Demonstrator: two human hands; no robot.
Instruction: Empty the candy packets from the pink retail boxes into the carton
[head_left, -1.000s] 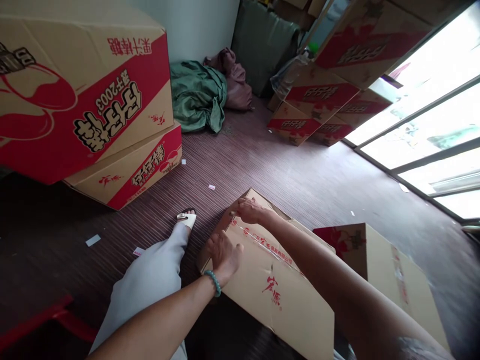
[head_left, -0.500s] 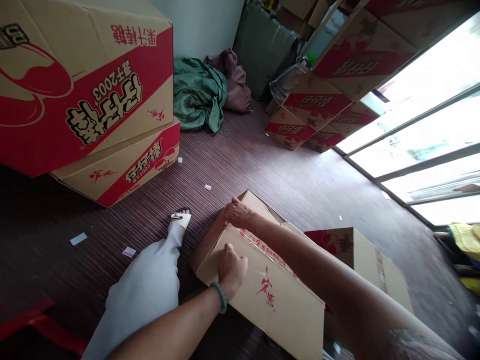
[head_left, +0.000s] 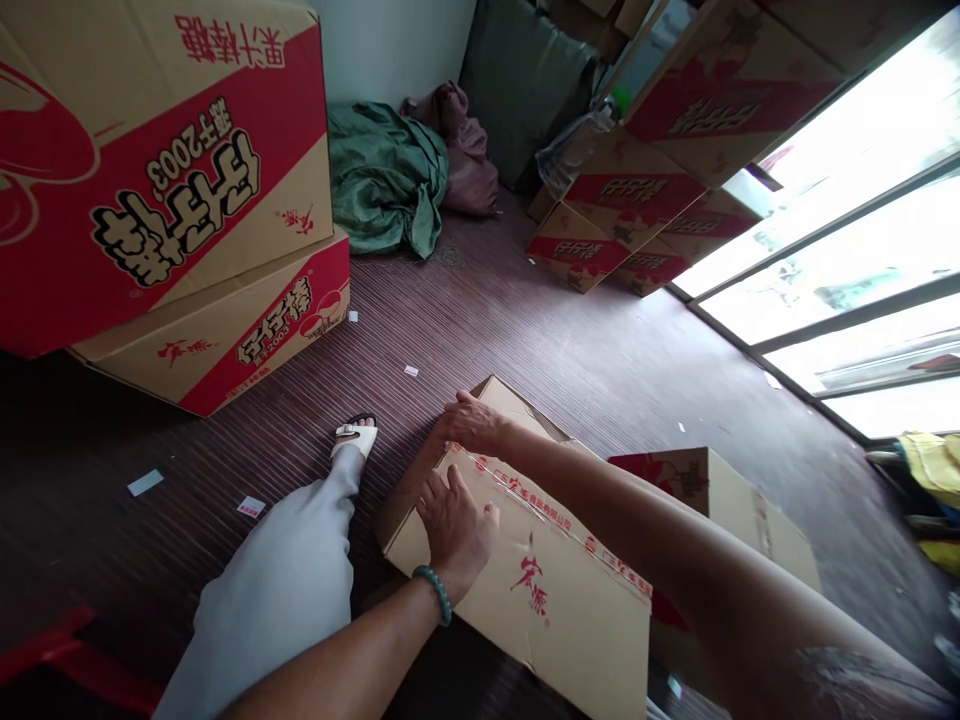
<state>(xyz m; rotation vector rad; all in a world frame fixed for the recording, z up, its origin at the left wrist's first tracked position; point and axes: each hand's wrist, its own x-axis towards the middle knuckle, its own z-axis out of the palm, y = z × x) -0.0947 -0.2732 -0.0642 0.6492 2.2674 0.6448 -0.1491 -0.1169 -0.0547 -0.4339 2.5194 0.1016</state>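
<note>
A cardboard box (head_left: 570, 590) with red print stands tilted on the floor before me. Clear tape with red lettering (head_left: 525, 490) runs along the seam between its flaps. My left hand (head_left: 457, 525), with a green bead bracelet (head_left: 435, 595) at the wrist, lies on the near flap, fingers stretched and spread, holding nothing. Farther on, my right hand (head_left: 474, 425) is bent over the box's end edge by the tape's end, its fingers closed on the cardboard. Its fingertips are partly hidden.
Large printed cartons (head_left: 217, 190) are stacked at left, and more cartons (head_left: 630, 200) by the window. Another carton (head_left: 705, 490) sits right of the box. Green sacking (head_left: 386, 180) lies at the back. A red stool part (head_left: 67, 650) shows at lower left. Paper scraps (head_left: 145, 482) dot the floor.
My left hand has uncurled from a closed shape and now spreads its fingers on the near flap. My right hand stays at the box's end edge. The view has shifted slightly.
</note>
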